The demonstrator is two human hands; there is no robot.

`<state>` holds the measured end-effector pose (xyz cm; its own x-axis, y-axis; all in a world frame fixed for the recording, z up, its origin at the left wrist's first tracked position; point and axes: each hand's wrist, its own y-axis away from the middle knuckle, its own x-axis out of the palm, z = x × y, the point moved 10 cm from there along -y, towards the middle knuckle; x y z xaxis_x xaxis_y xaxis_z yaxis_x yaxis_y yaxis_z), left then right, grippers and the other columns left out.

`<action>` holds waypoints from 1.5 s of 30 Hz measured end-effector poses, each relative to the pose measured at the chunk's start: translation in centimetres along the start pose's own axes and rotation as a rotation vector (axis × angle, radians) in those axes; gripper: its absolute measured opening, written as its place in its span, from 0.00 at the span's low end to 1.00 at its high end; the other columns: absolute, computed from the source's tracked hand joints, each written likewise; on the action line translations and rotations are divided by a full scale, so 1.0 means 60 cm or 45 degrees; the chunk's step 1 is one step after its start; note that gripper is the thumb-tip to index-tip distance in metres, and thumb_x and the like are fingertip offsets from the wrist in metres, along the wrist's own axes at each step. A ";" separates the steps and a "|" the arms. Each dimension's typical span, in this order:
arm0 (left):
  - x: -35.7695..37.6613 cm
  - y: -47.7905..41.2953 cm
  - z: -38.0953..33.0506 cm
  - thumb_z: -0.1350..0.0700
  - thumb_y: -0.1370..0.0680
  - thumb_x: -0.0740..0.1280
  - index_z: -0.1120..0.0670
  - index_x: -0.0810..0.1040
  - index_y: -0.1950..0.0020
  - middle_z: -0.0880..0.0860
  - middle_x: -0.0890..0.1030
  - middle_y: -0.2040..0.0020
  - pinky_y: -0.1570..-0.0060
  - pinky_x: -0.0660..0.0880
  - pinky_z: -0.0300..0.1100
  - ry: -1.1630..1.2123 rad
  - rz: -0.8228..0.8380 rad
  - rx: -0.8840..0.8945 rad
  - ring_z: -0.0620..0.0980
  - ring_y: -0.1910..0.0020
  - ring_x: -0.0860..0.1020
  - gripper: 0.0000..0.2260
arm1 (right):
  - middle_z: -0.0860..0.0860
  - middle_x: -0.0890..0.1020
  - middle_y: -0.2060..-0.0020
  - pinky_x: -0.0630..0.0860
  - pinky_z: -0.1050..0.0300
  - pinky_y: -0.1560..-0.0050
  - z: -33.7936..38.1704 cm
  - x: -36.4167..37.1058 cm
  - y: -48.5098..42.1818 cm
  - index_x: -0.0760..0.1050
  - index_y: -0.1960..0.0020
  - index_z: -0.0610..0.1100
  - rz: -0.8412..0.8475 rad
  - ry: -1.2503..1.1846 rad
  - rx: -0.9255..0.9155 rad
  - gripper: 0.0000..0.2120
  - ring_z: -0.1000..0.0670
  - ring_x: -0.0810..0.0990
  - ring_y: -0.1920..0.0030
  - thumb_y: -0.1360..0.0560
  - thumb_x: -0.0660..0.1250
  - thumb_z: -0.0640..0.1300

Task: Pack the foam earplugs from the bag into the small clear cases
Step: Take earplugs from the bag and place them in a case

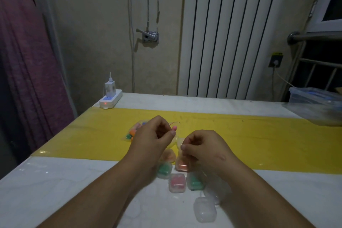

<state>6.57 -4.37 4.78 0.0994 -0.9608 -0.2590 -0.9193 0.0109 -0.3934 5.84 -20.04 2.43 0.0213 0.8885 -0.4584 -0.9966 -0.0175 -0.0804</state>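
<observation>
My left hand [154, 136] pinches a pink foam earplug [174, 127] between thumb and fingertips above the yellow strip. Behind it lies the clear bag of coloured earplugs [133, 132], partly hidden by that hand. My right hand [200, 146] is curled around a small clear case [178, 141] that is hard to make out. Below the hands sit several small clear cases: green [163, 170], orange [182, 164], pink [177, 183], another green [194, 181], and empty ones [204, 209].
The white table [55, 181] carries a yellow strip [268, 140]. A power strip with a charger [110, 98] stands at the far left corner. A clear plastic container [314, 105] sits at the far right. A radiator [231, 33] is behind.
</observation>
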 end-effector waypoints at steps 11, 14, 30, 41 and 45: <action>0.009 0.005 0.002 0.64 0.28 0.74 0.64 0.78 0.58 0.61 0.79 0.64 0.70 0.74 0.32 0.242 0.034 -0.093 0.44 0.68 0.77 0.06 | 0.41 0.84 0.63 0.83 0.43 0.55 0.012 -0.019 -0.001 0.79 0.56 0.38 -0.095 -0.229 -0.054 0.09 0.41 0.85 0.62 0.33 0.78 0.35; 0.013 0.004 0.009 0.61 0.28 0.75 0.61 0.80 0.58 0.57 0.80 0.65 0.69 0.77 0.35 0.302 0.041 -0.145 0.46 0.67 0.78 0.06 | 0.45 0.86 0.61 0.80 0.60 0.64 0.013 -0.018 -0.003 0.80 0.56 0.41 -0.080 -0.250 -0.086 0.09 0.47 0.85 0.58 0.32 0.77 0.34; 0.026 0.009 0.024 0.64 0.27 0.73 0.56 0.82 0.59 0.51 0.83 0.64 0.58 0.80 0.46 0.342 0.072 -0.217 0.48 0.63 0.80 0.03 | 0.41 0.85 0.61 0.83 0.43 0.54 0.012 -0.010 -0.006 0.80 0.50 0.42 -0.055 -0.395 -0.117 0.10 0.46 0.82 0.63 0.28 0.72 0.31; 0.025 0.009 0.005 0.58 0.25 0.73 0.50 0.81 0.58 0.43 0.81 0.63 0.59 0.78 0.40 -0.048 0.163 -0.077 0.41 0.61 0.79 0.04 | 0.47 0.86 0.66 0.82 0.49 0.56 0.007 -0.054 -0.021 0.81 0.59 0.40 -0.218 -0.223 -0.191 0.03 0.47 0.82 0.63 0.28 0.75 0.38; 0.056 0.026 -0.024 0.52 0.26 0.73 0.44 0.81 0.61 0.39 0.81 0.62 0.58 0.72 0.38 -0.417 0.406 0.184 0.37 0.58 0.76 0.04 | 0.47 0.85 0.66 0.82 0.48 0.56 -0.002 -0.067 -0.021 0.81 0.59 0.40 -0.253 -0.211 -0.175 0.04 0.50 0.81 0.66 0.29 0.76 0.39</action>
<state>4.93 -8.01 4.58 -0.0430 -0.7657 -0.6418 -0.8633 0.3518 -0.3619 7.02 -23.64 4.26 0.1909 0.9432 -0.2719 -0.9537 0.1126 -0.2788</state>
